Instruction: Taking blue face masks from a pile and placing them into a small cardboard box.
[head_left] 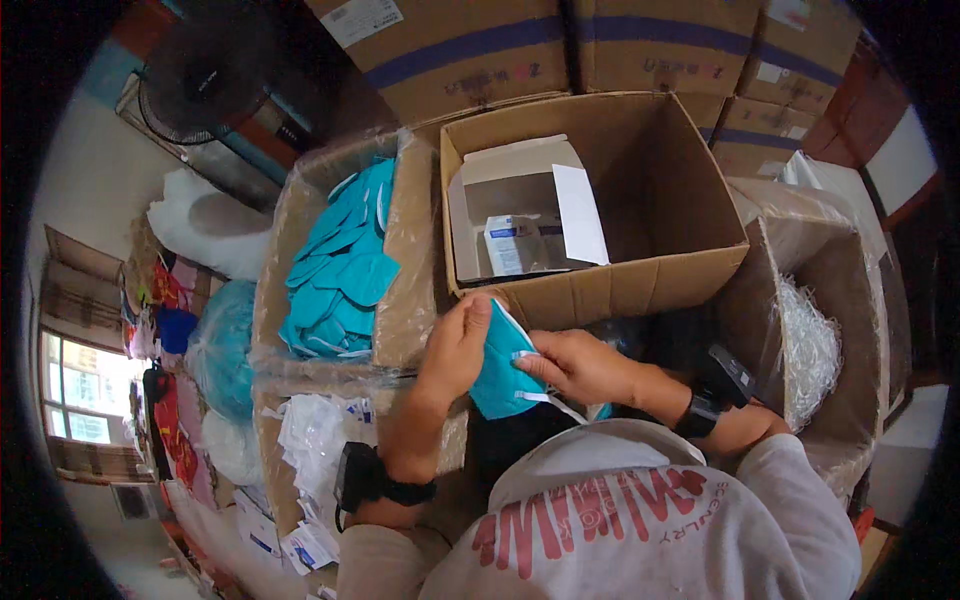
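A teal folded face mask (497, 368) with white straps is between my two hands, in front of the large cardboard box. My left hand (458, 345) grips its upper left edge. With thumb and fingers, my right hand (575, 362) pinches its right side near a strap. One white strap hangs loose at the mask's lower edge. To the left, a box lined with clear plastic holds a heap of teal masks (340, 265). Inside the large cardboard box (640, 295) stands an open white carton (515, 165) with small white-and-blue packets (512, 245) in it.
Lower left, a box holds white plastic sachets (315, 435). At the right, a plastic-lined box contains a pile of thin white strands (808, 350). Stacked cartons (480, 50) rise behind. A fan (195, 85) stands far left, above bulging bags, one of them teal (225, 345).
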